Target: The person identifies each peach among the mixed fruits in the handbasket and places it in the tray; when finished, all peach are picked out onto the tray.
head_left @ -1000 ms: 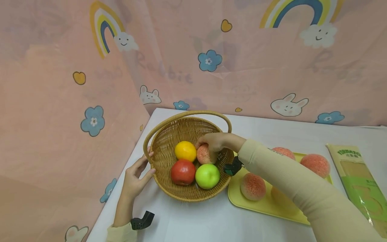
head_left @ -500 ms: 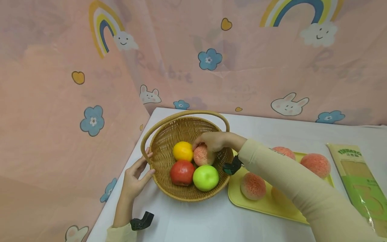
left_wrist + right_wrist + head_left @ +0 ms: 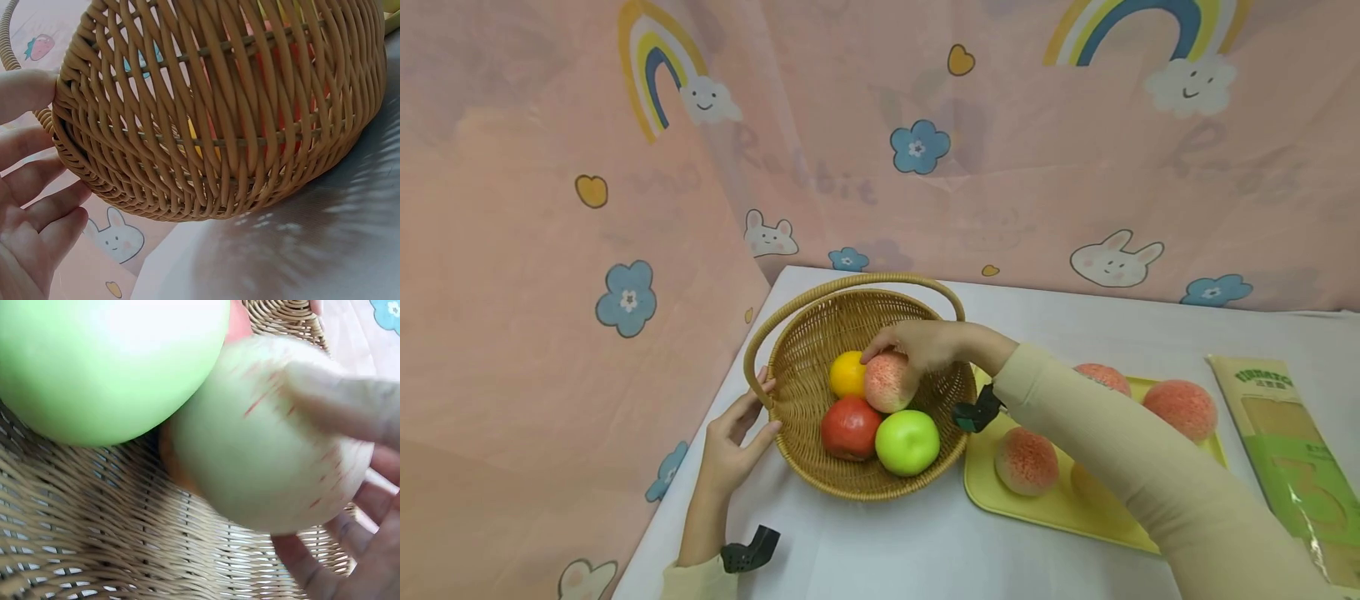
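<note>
Right hand [image 3: 925, 346] gripping a peach [image 3: 889, 382] inside the wicker basket [image 3: 805, 433]; left hand [image 3: 733, 433], fingers seemingly straight, steadying the rim beside the handle.

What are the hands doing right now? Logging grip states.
Left hand: open, steadying the basket.
Right hand: gripping a peach.

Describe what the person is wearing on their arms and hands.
Both arms wear pale cream long sleeves. The right hand and left hand are bare, with no gloves or rings visible. A small black camera mount sits at the right wrist, and another black mount at the left wrist.
</note>
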Demonstrator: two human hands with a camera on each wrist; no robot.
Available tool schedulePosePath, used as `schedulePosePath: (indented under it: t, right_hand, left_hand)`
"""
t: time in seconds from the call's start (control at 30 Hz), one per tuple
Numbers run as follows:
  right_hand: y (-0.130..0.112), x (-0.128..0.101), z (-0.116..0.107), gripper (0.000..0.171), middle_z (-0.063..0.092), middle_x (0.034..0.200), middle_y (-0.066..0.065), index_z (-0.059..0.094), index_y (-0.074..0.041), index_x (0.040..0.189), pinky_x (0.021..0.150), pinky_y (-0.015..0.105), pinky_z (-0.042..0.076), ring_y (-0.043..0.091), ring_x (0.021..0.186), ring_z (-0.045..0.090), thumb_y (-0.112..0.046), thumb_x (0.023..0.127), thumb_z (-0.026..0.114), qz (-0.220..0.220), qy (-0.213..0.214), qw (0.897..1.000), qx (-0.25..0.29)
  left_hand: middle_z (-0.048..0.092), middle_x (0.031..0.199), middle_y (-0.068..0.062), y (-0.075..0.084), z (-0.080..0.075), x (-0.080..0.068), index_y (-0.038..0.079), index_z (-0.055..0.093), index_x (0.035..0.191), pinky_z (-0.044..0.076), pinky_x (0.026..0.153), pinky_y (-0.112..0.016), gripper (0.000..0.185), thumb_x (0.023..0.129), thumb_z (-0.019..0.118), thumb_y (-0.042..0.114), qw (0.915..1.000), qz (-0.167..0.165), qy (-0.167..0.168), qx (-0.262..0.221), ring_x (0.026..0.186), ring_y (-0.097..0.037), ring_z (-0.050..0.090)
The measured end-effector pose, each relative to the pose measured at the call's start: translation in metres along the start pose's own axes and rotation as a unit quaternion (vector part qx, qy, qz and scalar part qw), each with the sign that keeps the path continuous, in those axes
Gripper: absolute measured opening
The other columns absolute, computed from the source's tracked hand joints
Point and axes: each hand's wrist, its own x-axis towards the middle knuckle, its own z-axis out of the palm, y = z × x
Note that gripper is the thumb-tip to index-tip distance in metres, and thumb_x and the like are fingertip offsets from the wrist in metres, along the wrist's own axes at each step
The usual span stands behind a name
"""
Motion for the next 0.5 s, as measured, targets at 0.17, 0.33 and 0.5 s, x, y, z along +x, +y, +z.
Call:
schedulePosePath:
  t: [0.17, 0.33, 0.5]
  right_hand:
    - [-0.002, -0.003, -0.001, 0.067, 0.050, 0.137, 0.005, 0.058, -0.013, 0.130, 0.091, 0.030, 0.051, 0.023, 0.115, 0.051, -0.006, 0.067, 0.081, -0.024, 0.010, 0.999, 0.032]
    - [-0.008, -0.008, -0.001, 0.066, 0.052, 0.135, 0.000, 0.058, -0.020, 0.129, 0.089, 0.030, 0.052, 0.022, 0.115, 0.052, -0.012, 0.068, 0.082, -0.050, 0.016, 0.998, 0.038]
    - [-0.016, -0.018, -0.001, 0.064, 0.052, 0.132, -0.005, 0.058, -0.024, 0.128, 0.091, 0.033, 0.051, 0.018, 0.114, 0.052, -0.013, 0.070, 0.080, -0.072, 0.035, 0.997, 0.021]
  left_hand:
    - [0.051, 0.132, -0.030, 0.001, 0.001, 0.000, -0.010, 0.053, 0.127, 0.039, 0.106, -0.021, 0.053, 0.076, 0.064, -0.019, 1.0000, -0.006, 0.007, 0.003, 0.129, -0.011, 0.048]
    - [0.050, 0.134, -0.030, 0.000, 0.002, -0.001, -0.010, 0.053, 0.127, 0.039, 0.106, -0.021, 0.055, 0.075, 0.064, -0.020, 0.9999, -0.013, 0.009, 0.002, 0.129, -0.009, 0.047]
    - [0.044, 0.137, -0.032, 0.000, 0.001, -0.001, -0.013, 0.052, 0.126, 0.040, 0.105, -0.020, 0.056, 0.073, 0.062, -0.023, 1.0000, 0.002, 0.006, -0.002, 0.131, -0.012, 0.045]
